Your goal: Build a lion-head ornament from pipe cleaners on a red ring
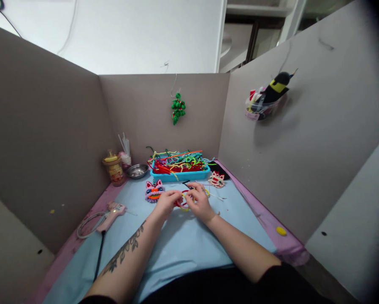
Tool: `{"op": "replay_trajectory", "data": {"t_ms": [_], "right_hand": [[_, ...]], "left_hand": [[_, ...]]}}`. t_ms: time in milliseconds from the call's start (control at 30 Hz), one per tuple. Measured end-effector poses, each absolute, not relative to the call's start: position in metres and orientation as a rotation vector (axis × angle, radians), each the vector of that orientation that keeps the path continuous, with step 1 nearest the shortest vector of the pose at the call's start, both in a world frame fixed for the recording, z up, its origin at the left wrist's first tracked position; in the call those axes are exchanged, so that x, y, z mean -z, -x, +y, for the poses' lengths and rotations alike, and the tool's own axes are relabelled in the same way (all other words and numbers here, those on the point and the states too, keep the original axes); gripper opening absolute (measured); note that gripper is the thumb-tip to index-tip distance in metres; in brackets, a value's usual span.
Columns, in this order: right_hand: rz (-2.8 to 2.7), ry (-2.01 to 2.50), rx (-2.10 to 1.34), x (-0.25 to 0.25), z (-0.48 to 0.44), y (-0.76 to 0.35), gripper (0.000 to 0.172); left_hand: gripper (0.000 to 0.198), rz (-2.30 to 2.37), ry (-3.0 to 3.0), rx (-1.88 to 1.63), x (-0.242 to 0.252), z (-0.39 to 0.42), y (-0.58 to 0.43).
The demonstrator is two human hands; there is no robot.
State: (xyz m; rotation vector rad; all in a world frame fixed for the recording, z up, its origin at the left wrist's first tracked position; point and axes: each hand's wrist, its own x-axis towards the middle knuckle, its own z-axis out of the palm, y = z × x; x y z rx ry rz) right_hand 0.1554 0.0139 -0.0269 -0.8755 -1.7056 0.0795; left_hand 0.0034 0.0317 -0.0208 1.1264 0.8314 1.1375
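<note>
My left hand [168, 202] and my right hand [200, 203] meet over the blue cloth, fingers pinched on a small looped piece of pipe cleaners [185, 207] in red, pink and yellow. Part of it is hidden behind the fingers. Just left of my left hand lies a purple, pink and orange pipe-cleaner animal head [154, 191] with pointed ears. A cream and red animal head [216, 179] of the same make rests beyond my right hand. Past both hands stands a blue tray [180, 175] heaped with colourful pipe cleaners.
A pink glue gun [112, 216] with its cord lies at left. Behind it are a metal bowl [137, 171], a drink cup [114, 169] and a holder of white sticks [125, 158]. Grey panels [164, 97] enclose the table on three sides. A yellow disc [281, 231] lies right.
</note>
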Motion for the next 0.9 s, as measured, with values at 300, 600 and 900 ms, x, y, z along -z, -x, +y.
{"op": "replay_trajectory", "data": {"t_ms": [300,600,900], "right_hand": [[-1.558,0.824,-0.396,0.027,0.026,-0.170,0.019],[-1.793,0.774,-0.415,0.023,0.018,-0.169,0.030],[-1.789,0.771,-0.483,0.023,0.020,-0.167,0.014]], "left_hand": [[0.016,0.734,-0.432,-0.964,0.007,0.042,0.013],[0.012,0.703,-0.488,-0.814,0.018,0.045,0.015],[0.014,0.720,-0.491,-0.782,0.015,0.045,0.016]]}}
